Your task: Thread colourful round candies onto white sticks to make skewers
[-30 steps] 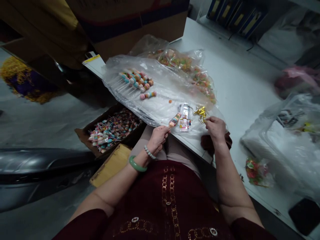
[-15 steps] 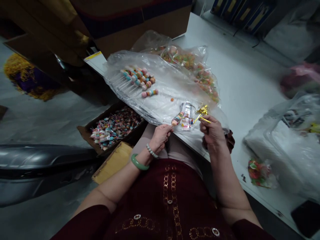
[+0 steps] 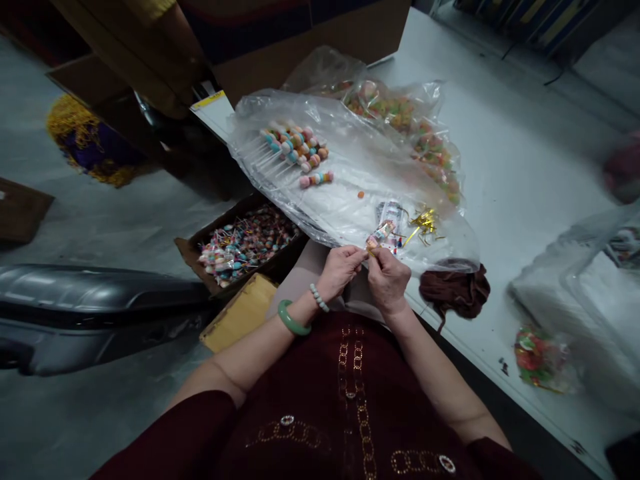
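My left hand [image 3: 345, 268] pinches the lower end of a candy skewer [image 3: 381, 233] in a clear wrapper, over the table's front edge. Close against it, my right hand [image 3: 389, 279] has its fingers closed on a thin gold twist tie [image 3: 371, 251] at the same end. Behind them on the plastic sheet lie a stack of clear printed wrappers [image 3: 391, 212] and a pile of gold twist ties [image 3: 425, 223]. Farther left on the sheet are several unwrapped candy skewers [image 3: 295, 145], with a single skewer [image 3: 316, 179] apart from them.
A carton of wrapped candy skewers [image 3: 250, 243] stands left of my knees, above a yellowish box [image 3: 240, 313]. Bags of gummy candy [image 3: 400, 113] lie at the back. A brown cloth [image 3: 457, 293] and a small candy bag [image 3: 537, 357] are on the right. Another person's sleeve [image 3: 125, 13] shows at upper left.
My right hand has come left with the gold tie, away from the tie pile, to meet my left hand at the wrapped skewer's lower end. The view has shifted slightly.
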### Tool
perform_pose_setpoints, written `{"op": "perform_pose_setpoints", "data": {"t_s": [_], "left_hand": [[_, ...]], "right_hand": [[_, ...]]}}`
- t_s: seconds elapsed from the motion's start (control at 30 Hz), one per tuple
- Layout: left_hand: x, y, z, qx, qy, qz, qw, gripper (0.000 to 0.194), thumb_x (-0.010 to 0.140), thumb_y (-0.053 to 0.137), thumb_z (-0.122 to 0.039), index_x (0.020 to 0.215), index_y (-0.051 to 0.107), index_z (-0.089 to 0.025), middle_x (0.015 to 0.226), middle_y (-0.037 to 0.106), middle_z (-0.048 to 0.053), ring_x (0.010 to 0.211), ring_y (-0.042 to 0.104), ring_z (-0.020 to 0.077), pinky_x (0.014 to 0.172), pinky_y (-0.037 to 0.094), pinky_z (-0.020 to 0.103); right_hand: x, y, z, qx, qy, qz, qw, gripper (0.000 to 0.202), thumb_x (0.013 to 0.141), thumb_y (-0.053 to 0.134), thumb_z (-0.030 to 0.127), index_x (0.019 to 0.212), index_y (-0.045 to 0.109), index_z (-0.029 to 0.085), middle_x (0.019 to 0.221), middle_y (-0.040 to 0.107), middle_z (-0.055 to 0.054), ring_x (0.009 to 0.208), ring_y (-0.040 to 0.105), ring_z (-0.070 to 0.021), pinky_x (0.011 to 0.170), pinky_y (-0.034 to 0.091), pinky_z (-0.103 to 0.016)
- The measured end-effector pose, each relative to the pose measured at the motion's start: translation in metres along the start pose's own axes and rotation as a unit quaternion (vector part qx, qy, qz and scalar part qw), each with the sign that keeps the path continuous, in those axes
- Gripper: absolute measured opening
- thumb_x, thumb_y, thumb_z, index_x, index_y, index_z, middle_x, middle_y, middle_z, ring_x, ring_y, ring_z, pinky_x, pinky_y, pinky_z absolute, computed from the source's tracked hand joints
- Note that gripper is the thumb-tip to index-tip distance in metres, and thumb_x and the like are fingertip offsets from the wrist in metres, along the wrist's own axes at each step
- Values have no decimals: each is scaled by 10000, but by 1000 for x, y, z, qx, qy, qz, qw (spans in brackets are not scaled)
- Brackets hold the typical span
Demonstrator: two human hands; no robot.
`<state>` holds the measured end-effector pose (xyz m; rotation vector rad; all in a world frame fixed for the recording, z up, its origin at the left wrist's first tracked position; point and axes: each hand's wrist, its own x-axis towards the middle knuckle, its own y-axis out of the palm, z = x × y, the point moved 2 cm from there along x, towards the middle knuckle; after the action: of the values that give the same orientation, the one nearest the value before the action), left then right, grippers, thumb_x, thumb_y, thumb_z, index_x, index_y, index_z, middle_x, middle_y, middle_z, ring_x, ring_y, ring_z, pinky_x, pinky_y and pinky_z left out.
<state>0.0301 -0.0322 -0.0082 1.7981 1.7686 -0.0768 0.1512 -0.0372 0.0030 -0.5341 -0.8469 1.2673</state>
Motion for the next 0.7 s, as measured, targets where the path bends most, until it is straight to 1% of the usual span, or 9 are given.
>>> {"op": "perform_pose_setpoints", "data": {"t_s": [0.1,0.17,0.27,0.33,0.37,0.47,0.57,0.63,0.7], "left_hand": [[1,-1,2,1,10,19,1000,375,662,772,-464,697,619,-124,470,444,-61,366,321,28,378,191,194],[0,-3,2,1,16,26,1000,381,663,769,-476,708,621,-128,477,449,-60,369,329,30,378,201,195],[-1,-3,2,4,16,21,1000,360,693,750,-464,693,600,-137,478,446,-61,374,327,29,385,209,192],[-2,-2,4,6,6,3,1000,342,721,732,-433,653,564,-143,469,433,-63,373,315,23,389,195,187],[-2,-1,5,5,-2,-8,1000,339,734,721,-415,633,541,-147,462,425,-65,369,304,19,388,186,186],[-2,2,9,-22,-27,-37,999,330,774,673,-371,608,473,-169,438,391,-78,338,267,19,374,160,193],[-2,3,9,-52,-39,-41,997,295,801,629,-342,632,448,-182,440,377,-87,324,244,22,363,151,195],[-2,1,7,-54,-36,-37,997,277,811,617,-336,650,451,-183,453,381,-87,328,243,21,364,155,194],[-2,-2,6,-46,-23,-39,998,292,807,630,-355,655,452,-182,465,381,-88,340,244,19,370,155,192]], "right_hand": [[-2,0,1,-89,-68,25,993,305,889,436,327,756,677,196,674,682,-79,602,566,-175,626,352,-287],[-2,-1,2,-96,-91,40,990,322,895,427,328,725,669,200,651,672,-76,603,571,-178,627,356,-286],[-1,-2,-1,-27,-69,67,995,302,904,430,333,763,673,221,700,691,-45,629,591,-165,632,380,-264],[-1,-1,-1,19,-41,83,995,262,897,451,330,802,676,234,717,696,-21,626,593,-155,624,388,-249],[-3,0,-1,22,-33,83,996,254,892,457,326,798,675,233,704,691,-18,615,586,-154,616,385,-248],[-9,3,3,-50,-51,58,996,294,893,436,308,726,659,214,638,660,-40,579,553,-159,595,343,-266],[-15,5,8,-115,-81,43,989,331,898,420,289,664,638,203,591,628,-57,551,519,-154,581,300,-280],[-15,5,8,-109,-72,44,991,321,890,429,279,655,635,204,582,618,-53,545,508,-151,576,293,-279],[-12,4,5,-67,-38,53,996,286,876,457,292,679,648,212,596,625,-40,557,515,-152,581,306,-272]]}}
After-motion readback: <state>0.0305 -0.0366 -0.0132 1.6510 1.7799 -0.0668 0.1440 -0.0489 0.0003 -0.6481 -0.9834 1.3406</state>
